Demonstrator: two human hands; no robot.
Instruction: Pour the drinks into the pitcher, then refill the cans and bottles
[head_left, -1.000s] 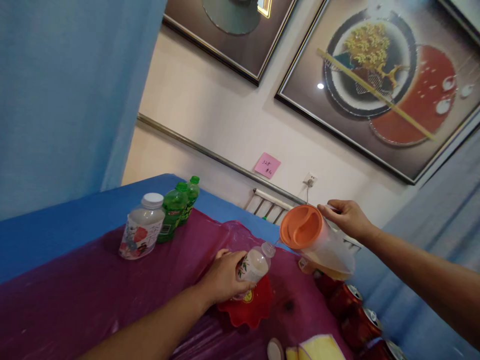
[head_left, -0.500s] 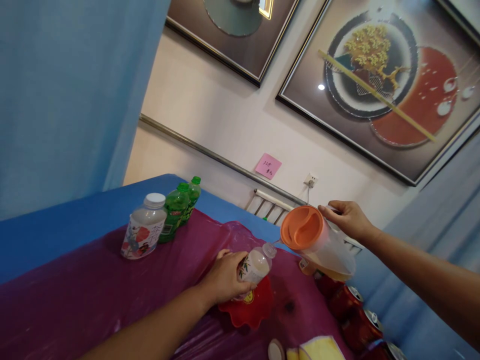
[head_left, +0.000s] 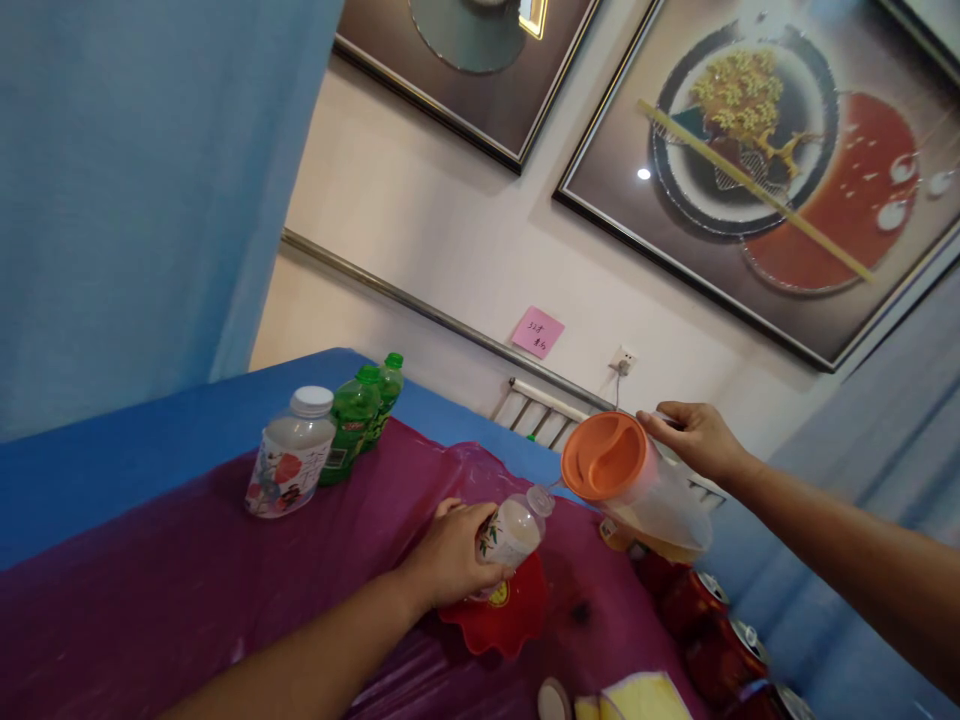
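My left hand [head_left: 457,552] is wrapped round a small clear bottle [head_left: 514,530] with a white label, open at the top and tilted right, above a red scalloped dish [head_left: 510,622]. My right hand [head_left: 697,438] grips the handle of a clear pitcher [head_left: 660,505] with an orange lid [head_left: 604,456]. The pitcher is tipped toward the bottle, with pale liquid inside. A thin stream runs between the pitcher's spout and the bottle's mouth. On the purple cloth [head_left: 187,570] at the left stands a larger bottle [head_left: 291,455] with a white cap.
Green bottles [head_left: 351,420] stand behind the capped bottle. Several red cans [head_left: 724,655] line the right edge. Near the front lie a yellow cloth [head_left: 641,698] and a round lid [head_left: 553,700]. Blue curtains [head_left: 135,200] hang at both sides.
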